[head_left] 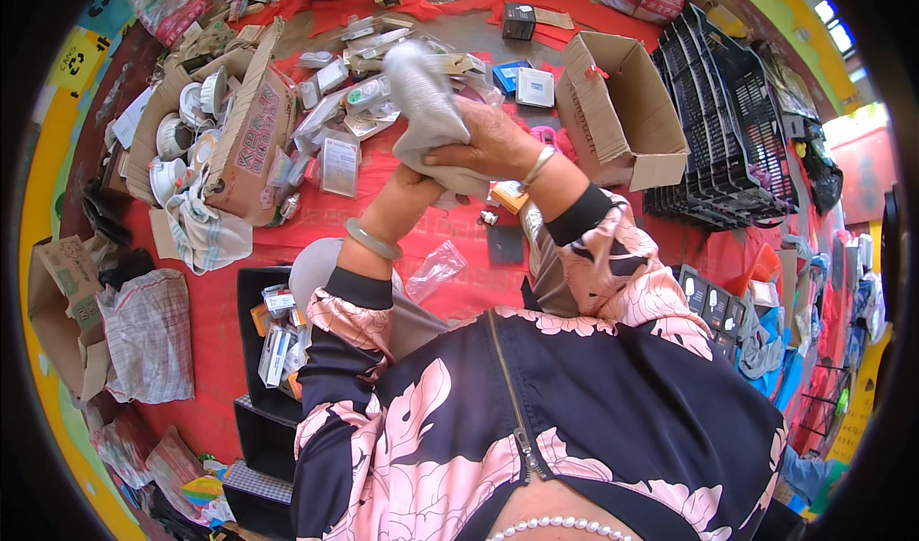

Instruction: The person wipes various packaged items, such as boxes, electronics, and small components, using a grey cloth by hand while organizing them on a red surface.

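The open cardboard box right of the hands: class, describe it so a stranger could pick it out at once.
Start at the stack of black plastic crates at the upper right. Just left of it, on the red cloth, lies the open cardboard box. Unlike the box of white bowls on the left, it looks empty.

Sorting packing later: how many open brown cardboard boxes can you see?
3: one upright box right of the hands, one tipped box holding white bowls at upper left, one at the left edge. Others may be hidden.

At twelve o'clock we see clear blister packs [356, 91] heaped on red cloth; at one, an open brown carton [622, 110]; at ten, a printed brown carton [251, 139]; at eight, a black tray of small packets [278, 345].
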Demonstrator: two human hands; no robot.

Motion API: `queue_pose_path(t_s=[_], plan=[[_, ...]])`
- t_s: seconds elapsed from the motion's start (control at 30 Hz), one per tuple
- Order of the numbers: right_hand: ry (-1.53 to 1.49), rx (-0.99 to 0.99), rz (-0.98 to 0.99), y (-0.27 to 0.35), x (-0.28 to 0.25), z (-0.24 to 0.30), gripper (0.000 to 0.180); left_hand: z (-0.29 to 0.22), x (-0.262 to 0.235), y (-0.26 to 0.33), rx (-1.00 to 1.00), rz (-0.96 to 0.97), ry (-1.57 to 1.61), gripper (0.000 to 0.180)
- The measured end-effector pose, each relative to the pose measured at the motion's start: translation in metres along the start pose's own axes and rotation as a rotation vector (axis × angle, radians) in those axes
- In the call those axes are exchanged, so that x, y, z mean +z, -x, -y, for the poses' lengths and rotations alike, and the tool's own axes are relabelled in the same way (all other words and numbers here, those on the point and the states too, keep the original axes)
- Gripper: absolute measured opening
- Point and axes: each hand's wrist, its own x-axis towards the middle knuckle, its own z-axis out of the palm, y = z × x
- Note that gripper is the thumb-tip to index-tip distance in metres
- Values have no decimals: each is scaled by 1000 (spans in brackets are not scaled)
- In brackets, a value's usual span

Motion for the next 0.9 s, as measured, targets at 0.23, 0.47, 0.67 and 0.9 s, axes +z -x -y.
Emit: queue_pose_path(t_s=[0.23, 0.47, 0.67, 0.9], plan=[[280, 171, -141, 5, 12, 2, 34, -7, -5, 0, 10, 160, -68, 23], [-726, 608, -628, 4, 5, -42, 51, -8, 0, -1, 40, -34, 13, 29], [-1288, 718, -333, 8, -2, -59, 50, 6, -9, -18, 316, -543, -179, 26], [-1071, 759, -188, 8, 49, -25, 23, 8, 23, -17, 335, -341, -1222, 34]])
